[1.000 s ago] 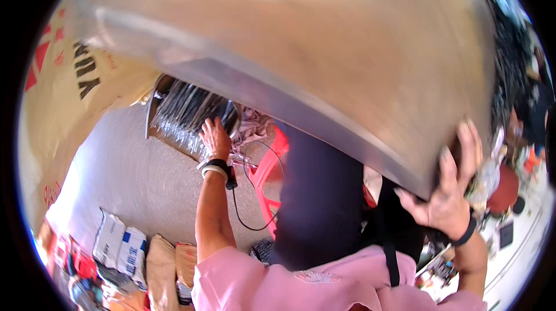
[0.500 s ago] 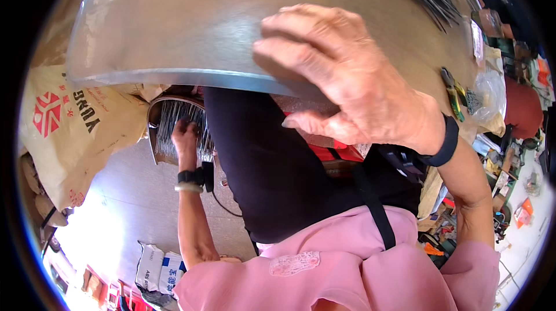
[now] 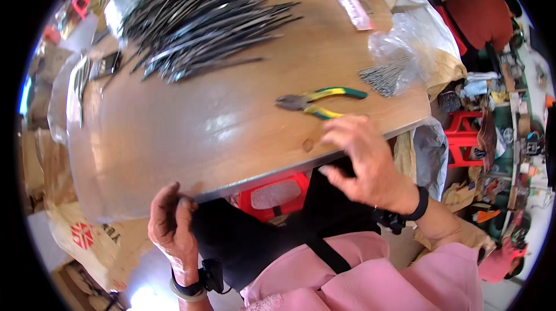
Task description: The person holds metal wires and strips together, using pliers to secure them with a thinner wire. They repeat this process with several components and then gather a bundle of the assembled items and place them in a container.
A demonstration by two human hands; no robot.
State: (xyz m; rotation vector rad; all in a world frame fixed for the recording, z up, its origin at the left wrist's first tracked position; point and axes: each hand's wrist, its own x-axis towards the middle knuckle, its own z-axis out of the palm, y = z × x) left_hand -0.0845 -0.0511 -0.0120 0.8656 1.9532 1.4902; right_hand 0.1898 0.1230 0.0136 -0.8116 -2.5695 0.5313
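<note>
Cluttered workroom surrounds a brown wooden tabletop [image 3: 249,131], its near edge running just beyond both hands.

Right hand [image 3: 368,163]: over the near edge, fingers apart and slightly bent, thumb set well off them. Opening wide; no object seen in it. Fingertips lie just beside the lower handle of the pliers [image 3: 296,102]; contact cannot be confirmed.

Left hand [image 3: 174,224]: at the near edge, well to the left of the right hand. Fingers half curled, narrow gap to the thumb, nothing visible between them. Whether it touches the edge cannot be told.

Pliers lie flat, ahead and left of the right hand, handles spread, cutting end toward the left. Black strips [image 3: 214,27] are heaped far ahead of the left hand. Thin grey wires [image 3: 382,76] lie ahead and right of the right hand, partly under a clear bag [image 3: 399,41].

Handling judgement: fingers near the pliers are best kept on the handles, clear of the cutting end. Left hand should stay relaxed and away from the blades. Loose wires warrant care against sweeping.
</note>
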